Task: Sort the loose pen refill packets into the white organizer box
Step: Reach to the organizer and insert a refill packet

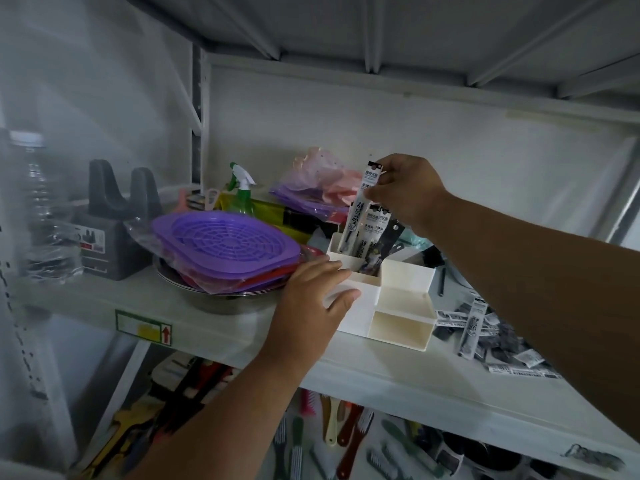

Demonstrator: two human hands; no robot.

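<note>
Purple baskets point(227, 245) in plastic sit on a metal bowl point(221, 299) — green spray bottle point(242, 192) behind.

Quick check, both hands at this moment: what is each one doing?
Left hand: open, fingers resting flat on the white organizer box.
Right hand: pinching a refill packet standing in the box's back compartment.

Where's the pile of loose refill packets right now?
Head view, right side: the loose refill packets lie on the shelf, just right of the white organizer box.
</note>
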